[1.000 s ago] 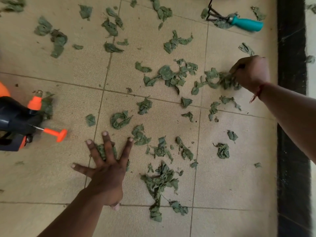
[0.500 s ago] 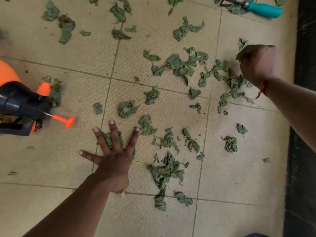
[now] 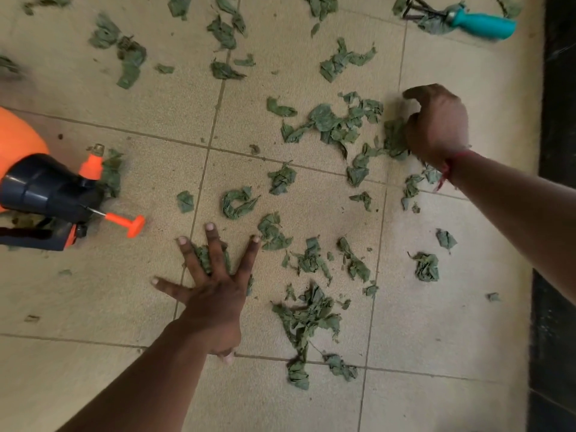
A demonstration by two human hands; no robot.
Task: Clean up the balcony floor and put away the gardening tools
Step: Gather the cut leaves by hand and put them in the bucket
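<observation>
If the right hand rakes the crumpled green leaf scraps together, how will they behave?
The crumpled green leaf scraps look thin and curled, so they are probably light and floppy. They should slide easily over the beige tiled floor. Small crumbs may slip past the curled right hand.

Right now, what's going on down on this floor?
A person is clearing torn leaves off the tiled floor by hand. The left hand presses flat on a few, fingers spread. The right hand curls beside a clump; a grip can't be confirmed. The sprayer and rake lie out, not yet put away.
</observation>
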